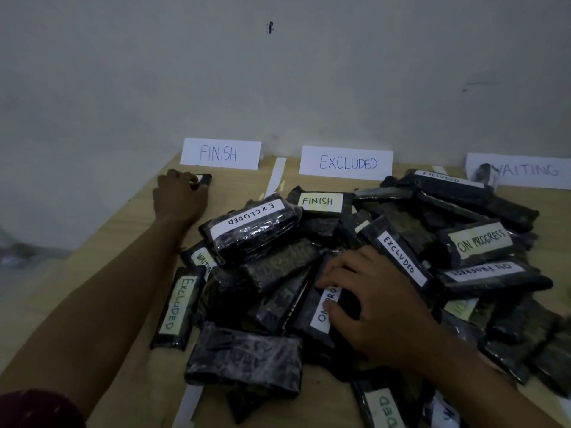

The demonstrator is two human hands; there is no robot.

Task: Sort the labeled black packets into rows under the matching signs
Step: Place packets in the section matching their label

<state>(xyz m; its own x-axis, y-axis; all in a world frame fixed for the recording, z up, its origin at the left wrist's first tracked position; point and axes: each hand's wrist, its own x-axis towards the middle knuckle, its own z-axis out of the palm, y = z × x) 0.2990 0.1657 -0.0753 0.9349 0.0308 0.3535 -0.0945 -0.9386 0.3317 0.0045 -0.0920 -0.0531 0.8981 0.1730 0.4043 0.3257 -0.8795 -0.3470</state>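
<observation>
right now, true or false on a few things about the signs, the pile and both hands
1. The left hand sits just below the FINISH sign. True.
2. The right hand hangs clear above the pile. False: it rests on a packet in the pile.
3. The EXCLUDED sign stands between FINISH and the WAITING sign. True.
4. Every packet already lies in a neat row. False: most sit in a heap.
5. A FINISH packet lies in the heap. True.

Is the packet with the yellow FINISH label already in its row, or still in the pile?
Still in the pile. The FINISH packet lies atop the heap, below the EXCLUDED sign, not under the FINISH sign.
</observation>
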